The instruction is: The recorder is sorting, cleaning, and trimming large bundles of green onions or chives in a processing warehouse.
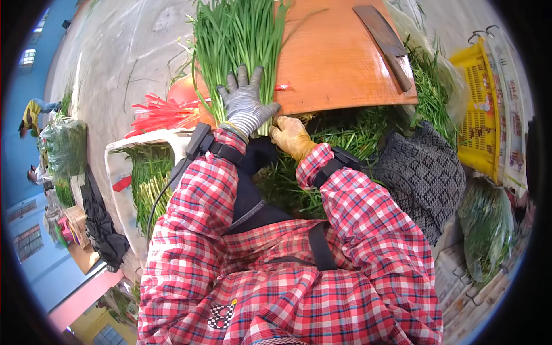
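A thick sheaf of Chinese chives [241, 39] lies on the left side of an orange wooden board [336, 56], its pale cut ends towards me. My left hand [248, 101], in a grey striped glove, rests flat on the stalks with fingers spread. Beside it my right hand [293, 136], in a yellowish glove, has its curled fingertips against the stalk ends at the board's near edge. Whether it pinches any stalks is hidden. A cleaver [381, 41] with a dark blade and wooden handle lies at the board's right.
Red ties [166, 114] are heaped left of the board. A white container [116, 151] holds more chives [151, 181]. Loose green trimmings [358, 138] lie below the board. At right are a patterned dark cloth [422, 181] and a yellow plastic crate [476, 112]. A person [32, 114] bends far left.
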Demonstrator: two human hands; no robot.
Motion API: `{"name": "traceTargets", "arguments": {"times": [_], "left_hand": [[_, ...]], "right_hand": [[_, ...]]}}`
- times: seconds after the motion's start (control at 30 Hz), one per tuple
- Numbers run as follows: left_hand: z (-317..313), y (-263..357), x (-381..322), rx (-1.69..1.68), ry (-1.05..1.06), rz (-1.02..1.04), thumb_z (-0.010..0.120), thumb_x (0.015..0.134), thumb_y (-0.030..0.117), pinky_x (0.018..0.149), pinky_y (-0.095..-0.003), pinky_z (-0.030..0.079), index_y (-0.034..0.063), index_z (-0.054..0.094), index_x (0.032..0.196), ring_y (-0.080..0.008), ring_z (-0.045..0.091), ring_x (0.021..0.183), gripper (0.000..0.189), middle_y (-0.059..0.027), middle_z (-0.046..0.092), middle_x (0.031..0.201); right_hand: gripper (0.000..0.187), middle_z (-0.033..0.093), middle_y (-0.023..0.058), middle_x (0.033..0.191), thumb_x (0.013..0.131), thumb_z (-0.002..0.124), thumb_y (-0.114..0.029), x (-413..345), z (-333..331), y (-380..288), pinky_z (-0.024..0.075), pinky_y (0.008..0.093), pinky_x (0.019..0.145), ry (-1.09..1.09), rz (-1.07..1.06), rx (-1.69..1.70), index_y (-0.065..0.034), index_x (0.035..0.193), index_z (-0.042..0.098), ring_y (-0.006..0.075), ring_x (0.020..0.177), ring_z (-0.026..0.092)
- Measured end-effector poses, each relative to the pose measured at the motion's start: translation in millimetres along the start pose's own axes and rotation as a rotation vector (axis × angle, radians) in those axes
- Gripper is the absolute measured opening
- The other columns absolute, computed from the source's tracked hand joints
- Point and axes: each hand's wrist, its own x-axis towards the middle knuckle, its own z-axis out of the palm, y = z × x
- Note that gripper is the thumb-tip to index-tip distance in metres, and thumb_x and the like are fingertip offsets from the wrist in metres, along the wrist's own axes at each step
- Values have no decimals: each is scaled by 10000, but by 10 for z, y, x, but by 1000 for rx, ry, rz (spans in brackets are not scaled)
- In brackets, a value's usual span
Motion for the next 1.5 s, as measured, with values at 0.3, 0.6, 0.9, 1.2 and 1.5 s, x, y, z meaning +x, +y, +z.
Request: {"name": "traceTargets", "arguments": {"times": [0.3, 0.6, 0.9, 1.2, 1.5], "left_hand": [[12, 40, 11, -41, -2, 4, 759, 592, 408, 1083, -593, 107, 198, 289, 1422, -406, 165, 1370, 977, -190, 219, 1478], [-32, -86, -78, -58, 8, -44, 691, 633, 406, 1085, -610, 39, 201, 279, 1434, -436, 141, 1367, 925, -188, 180, 1495], [-716, -314, -1218, -569, 549, 5, 645, 696, 234, 1072, -564, 168, 130, 566, 1129, -417, 326, 1277, 453, -189, 447, 1289], [146, -2849, -3703, -579, 718, -901, 654, 713, 156, 1001, -411, 373, 64, 524, 1179, -329, 494, 1146, 492, -185, 533, 1195], [165, -3137, -3141, -400, -227, -923, 706, 588, 657, 1091, -555, 160, 134, 47, 1476, -435, 172, 1364, 1223, -251, 130, 1493]], "right_hand": [[258, 649, 196, 883, 841, 517, -251, 12, -137, -162, 486, 448, 768, 129, -67, -407, -37, 917, 640, 364, 872, 613], [336, 628, 158, 690, 810, 551, -367, 51, -607, -162, 467, 416, 651, 431, -101, 18, -47, 798, 653, 315, 663, 610], [328, 507, -60, 579, 929, 548, -265, -171, -765, -445, 291, 193, 466, -94, -120, 338, -57, 687, 624, 26, 512, 398], [168, 512, -51, 676, 905, 548, -136, -697, 401, -2006, 353, 191, 528, -349, -478, 55, -26, 968, 657, 37, 579, 431], [188, 645, 129, 778, 863, 596, -118, -1223, 1612, -2008, 495, 314, 656, -670, -651, -242, -41, 1032, 623, 183, 705, 642]]}}
